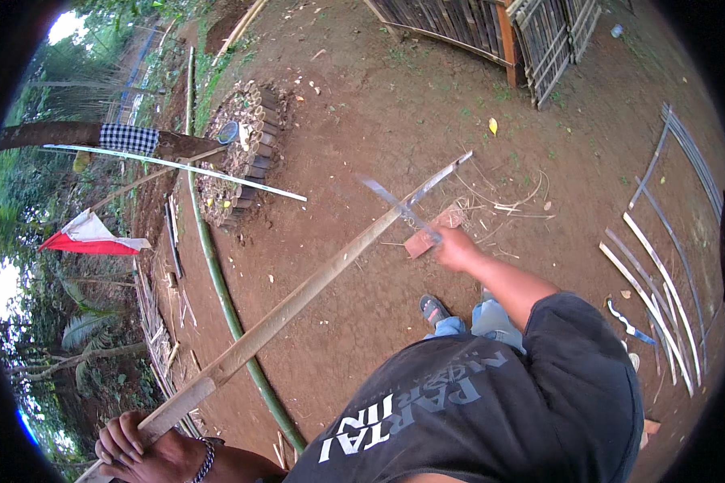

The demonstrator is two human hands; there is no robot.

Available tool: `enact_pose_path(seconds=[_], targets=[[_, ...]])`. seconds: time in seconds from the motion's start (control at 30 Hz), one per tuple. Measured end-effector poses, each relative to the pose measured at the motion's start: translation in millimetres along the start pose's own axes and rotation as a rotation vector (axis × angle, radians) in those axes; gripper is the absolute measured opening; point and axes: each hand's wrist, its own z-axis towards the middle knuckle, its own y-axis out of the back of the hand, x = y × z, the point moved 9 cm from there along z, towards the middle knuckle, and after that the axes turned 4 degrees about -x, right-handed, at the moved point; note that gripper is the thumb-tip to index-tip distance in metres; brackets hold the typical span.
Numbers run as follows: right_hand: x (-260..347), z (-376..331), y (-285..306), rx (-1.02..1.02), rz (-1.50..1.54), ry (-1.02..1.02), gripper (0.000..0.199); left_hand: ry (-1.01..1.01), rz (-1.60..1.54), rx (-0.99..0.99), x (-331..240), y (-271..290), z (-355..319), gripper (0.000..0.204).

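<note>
Left hand closes around the near end of the bamboo slat, steadying it; right hand grips the blurred blade at the far end for splitting.

A long split bamboo slat runs from the left hand up toward the right hand; thin pale bamboo strips lie on the ground far right, a green bamboo pole left.

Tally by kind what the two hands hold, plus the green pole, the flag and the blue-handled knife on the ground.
Bamboo slat, in left hand: 1
Blade, in right hand: 1
Green pole: 1
Flag: 1
Blue-handled knife: 1
Total: 5
</note>
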Motion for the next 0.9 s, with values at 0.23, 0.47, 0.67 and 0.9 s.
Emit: enact_pose_path(seconds=[0.23,0.47,0.67,0.9], targets=[[-65,18,24,-0.03,-0.12,-0.319,0.026,-0.022,0.151,-0.1,-9,18,7,0.051],[-18,-14,20,-0.2,0.104,-0.292,0.028,-0.012,-0.022,-0.031,19,15,20,0.071],[82,-82,21,-0.083,0.239,-0.284,0.026,-0.037,-0.189,0.124,26,44,27,0.051],[132,-124,-6,-0.244,0.142,-0.011,0.034,0.088,-0.317,0.274,35,79,15,0.04]])
